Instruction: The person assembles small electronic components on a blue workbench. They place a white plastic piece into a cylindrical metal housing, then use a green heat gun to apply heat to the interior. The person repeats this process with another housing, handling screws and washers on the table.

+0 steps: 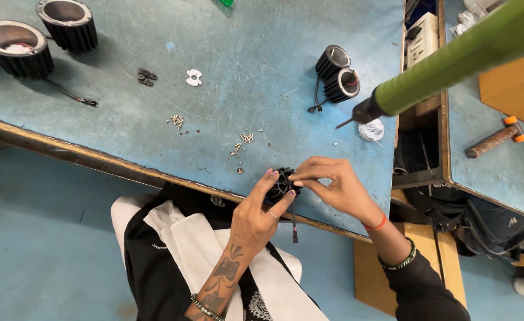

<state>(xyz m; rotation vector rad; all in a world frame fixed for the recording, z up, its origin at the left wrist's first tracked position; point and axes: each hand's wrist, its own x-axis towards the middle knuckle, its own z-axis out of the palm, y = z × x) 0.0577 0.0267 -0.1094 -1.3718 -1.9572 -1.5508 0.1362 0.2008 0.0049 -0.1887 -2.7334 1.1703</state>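
Observation:
My left hand (256,217) grips a small black finned housing (281,185) from below, at the table's near edge. My right hand (333,185) pinches the top of the same housing with thumb and fingertips. A thin black wire (294,224) with a plug hangs down from the part. A green hanging power screwdriver (446,62) points its bit down and to the left, above the table and to the right of my hands.
The worn blue table (155,131) holds two large black finned housings (36,35) at far left, two small ones (338,72) near the screwdriver, scattered screws (241,142), a white gasket (194,77) and black brackets (145,76). A hammer (493,138) lies on the right table.

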